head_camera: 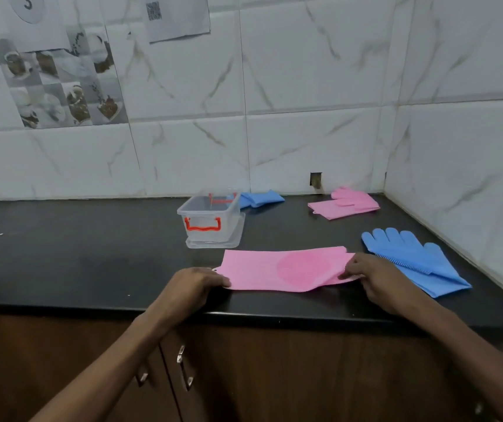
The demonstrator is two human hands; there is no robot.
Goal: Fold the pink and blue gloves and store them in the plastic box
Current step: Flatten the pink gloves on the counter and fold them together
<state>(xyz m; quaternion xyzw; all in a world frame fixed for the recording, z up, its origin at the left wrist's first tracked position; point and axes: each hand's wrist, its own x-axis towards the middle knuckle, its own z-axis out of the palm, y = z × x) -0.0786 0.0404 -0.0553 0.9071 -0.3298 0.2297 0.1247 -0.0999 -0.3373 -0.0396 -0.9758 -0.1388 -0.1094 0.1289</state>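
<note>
A pink glove (274, 269) is being held flat near the front edge of the surface (92, 254). Its left end is being held by the left hand (193, 284), whose grip seems closed on it. Its folded-over right end is being pinched by the right hand (372, 278), with the grip clamped on it. A blue glove (411, 257) is lying by the right edge. The plastic box (228, 228) is standing mid-surface, and a folded blue glove (259, 198) is lying behind it.

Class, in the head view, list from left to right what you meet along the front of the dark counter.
left hand → pink glove → right hand → blue glove
</note>
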